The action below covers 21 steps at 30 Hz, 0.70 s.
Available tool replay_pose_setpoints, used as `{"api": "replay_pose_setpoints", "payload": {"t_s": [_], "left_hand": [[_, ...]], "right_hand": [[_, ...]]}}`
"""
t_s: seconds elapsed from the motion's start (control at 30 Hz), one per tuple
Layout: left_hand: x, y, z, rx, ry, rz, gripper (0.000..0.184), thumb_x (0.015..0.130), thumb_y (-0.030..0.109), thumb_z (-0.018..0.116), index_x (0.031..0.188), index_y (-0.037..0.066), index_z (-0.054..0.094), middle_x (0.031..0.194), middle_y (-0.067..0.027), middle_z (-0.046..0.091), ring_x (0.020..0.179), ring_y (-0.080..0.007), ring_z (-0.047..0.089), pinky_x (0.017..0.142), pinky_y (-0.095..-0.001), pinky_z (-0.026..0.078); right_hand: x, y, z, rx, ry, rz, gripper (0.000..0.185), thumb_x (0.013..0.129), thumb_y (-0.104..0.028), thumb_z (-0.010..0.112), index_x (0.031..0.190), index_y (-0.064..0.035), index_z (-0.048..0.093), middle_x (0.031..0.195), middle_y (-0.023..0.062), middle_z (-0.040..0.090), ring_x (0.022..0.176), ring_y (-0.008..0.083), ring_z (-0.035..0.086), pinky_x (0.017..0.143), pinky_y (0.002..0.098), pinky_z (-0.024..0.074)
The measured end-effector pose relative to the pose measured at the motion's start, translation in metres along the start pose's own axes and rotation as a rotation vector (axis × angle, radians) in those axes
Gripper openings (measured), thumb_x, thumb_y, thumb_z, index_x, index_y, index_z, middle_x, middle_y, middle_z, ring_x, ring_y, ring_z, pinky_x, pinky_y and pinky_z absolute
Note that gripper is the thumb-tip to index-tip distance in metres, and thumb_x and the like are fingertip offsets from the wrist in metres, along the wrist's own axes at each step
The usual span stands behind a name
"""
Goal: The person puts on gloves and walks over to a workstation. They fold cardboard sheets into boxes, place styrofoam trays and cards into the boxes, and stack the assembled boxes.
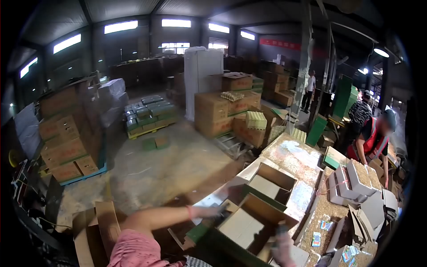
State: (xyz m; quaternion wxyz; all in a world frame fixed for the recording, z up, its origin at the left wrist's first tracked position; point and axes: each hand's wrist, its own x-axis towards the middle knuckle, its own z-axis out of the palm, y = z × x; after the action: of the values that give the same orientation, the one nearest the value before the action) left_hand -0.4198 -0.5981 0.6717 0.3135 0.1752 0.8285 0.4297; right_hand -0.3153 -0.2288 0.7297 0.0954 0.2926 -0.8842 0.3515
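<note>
An open cardboard box (pixel 242 224) with green outer sides stands just in front of me, its pale inside bottom showing. My left hand (pixel 209 212) reaches to the box's left edge; its dark-covered fingers look closed on the flap there. At the right side of the same box is my right hand (pixel 283 249), close to the wall. Its dark fingertips point forward and are blurred, so their grip is unclear. Directly behind stands a second open cardboard box (pixel 269 184).
A littered worktable (pixel 293 153) runs away to the right, with white foam boxes (pixel 351 182) on it. A co-worker in a red vest (pixel 376 140) leans over there. Stacked cartons (pixel 66 142) stand left, a loaded pallet (pixel 149 113) farther back. An open carton (pixel 106 222) is beside my left arm.
</note>
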Motion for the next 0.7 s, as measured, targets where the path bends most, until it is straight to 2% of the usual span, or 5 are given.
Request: {"api": "replay_pose_setpoints", "payload": {"t_s": [0.1,0.23,0.3,0.53,0.7], "left_hand": [[0.005,0.043,0.058,0.409,0.286,-0.013,0.101,0.081,0.063,0.057,0.149,0.004,0.011,0.139,-0.0257,0.040,0.130,-0.0361,0.039,0.110,-0.0420,0.025],[-0.005,0.038,0.047,0.785,0.296,-0.104,0.115,0.072,0.075,0.055,0.149,0.005,0.006,0.146,-0.0300,0.025,0.136,-0.0377,0.026,0.113,-0.0498,0.013],[-0.004,0.023,0.038,0.627,0.387,0.161,0.113,0.075,0.064,0.064,0.149,0.003,0.002,0.126,-0.0305,0.051,0.124,-0.0443,0.043,0.101,-0.0396,0.037],[0.060,0.090,0.095,-0.327,-0.076,0.643,0.078,0.090,0.017,0.061,0.149,0.004,0.012,0.143,-0.0208,0.036,0.125,-0.0300,0.046,0.102,-0.0366,0.037],[0.146,0.012,-0.018,-0.680,0.744,0.521,0.081,0.086,0.009,0.065,0.148,0.004,0.014,0.133,-0.0183,0.042,0.116,-0.0262,0.051,0.098,-0.0377,0.044]], "right_hand": [[0.003,0.013,0.041,-0.527,-0.036,-0.029,0.061,0.094,-0.031,0.046,0.142,0.0020,0.028,0.150,0.0203,0.025,0.138,0.0397,0.022,0.114,0.0511,0.0184],[-0.046,0.056,0.083,0.722,0.393,0.783,0.055,0.095,-0.035,0.050,0.131,0.0053,0.041,0.137,0.0222,0.037,0.125,0.0356,0.036,0.108,0.0439,0.0281],[-0.050,0.032,0.092,1.008,0.512,0.903,0.049,0.093,-0.030,0.053,0.128,0.0035,0.045,0.126,0.0166,0.045,0.115,0.0291,0.042,0.102,0.0394,0.0330],[-0.152,0.059,-0.072,0.675,0.907,0.938,0.042,0.089,-0.022,0.060,0.125,-0.0011,0.053,0.113,0.0062,0.059,0.105,0.0179,0.055,0.098,0.0316,0.0408],[-0.011,-0.006,-0.160,0.436,0.918,0.607,0.057,0.097,-0.025,0.047,0.143,0.0036,0.029,0.136,0.0115,0.048,0.125,0.0195,0.045,0.107,0.0329,0.0323]]}}
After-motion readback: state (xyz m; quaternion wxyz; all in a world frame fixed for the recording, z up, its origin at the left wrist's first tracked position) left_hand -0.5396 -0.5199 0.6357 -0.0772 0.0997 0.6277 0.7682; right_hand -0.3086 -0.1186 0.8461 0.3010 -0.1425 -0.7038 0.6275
